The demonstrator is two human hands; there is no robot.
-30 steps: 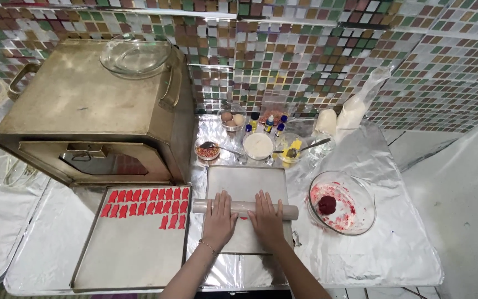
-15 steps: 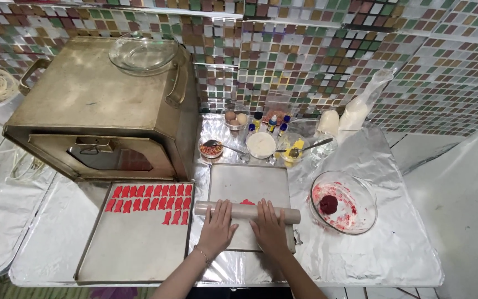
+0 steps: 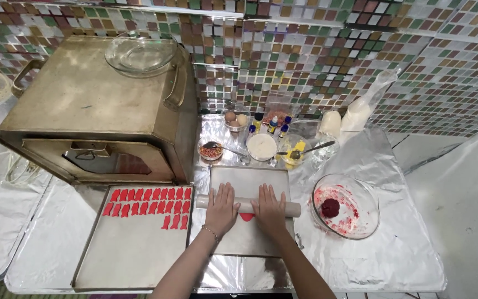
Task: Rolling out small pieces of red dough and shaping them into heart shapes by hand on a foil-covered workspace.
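**Both palms flat on the rolling pin, red dough underneath**

From my seat I see the left hand (image 3: 221, 209) and right hand (image 3: 270, 210) spread flat, fingers extended, pressing on top of the rolling pin (image 3: 248, 205) w/o wrapping it. The pin lies crosswise on a small metal tray (image 3: 250, 182); a bit of red dough (image 3: 247, 217) peeks out just below it, between the wrists. How thin that dough is I can't tell, most is hidden under pin and hands.

Risks as I judge them: the pin is a smooth pale cylinder held by open palms only, so uneven pressure could skew it or let it roll off the tray edge. The tray sits on crinkled foil (image 3: 372, 166), slick stuff, and may slide under a hard push. Dough looks soft and sticky, could cling to the pin and tear.

Materials etc: left of the small tray is a big flat baking tray (image 3: 128, 254), dull grey metal, w/ rows of small red cut pieces (image 3: 150, 195) along its top. A glass bowl (image 3: 347, 206), clear and round, smeared red w/ a dark lump inside, sits right of the pin. Behind stands a boxy brushed-metal oven (image 3: 95, 105)
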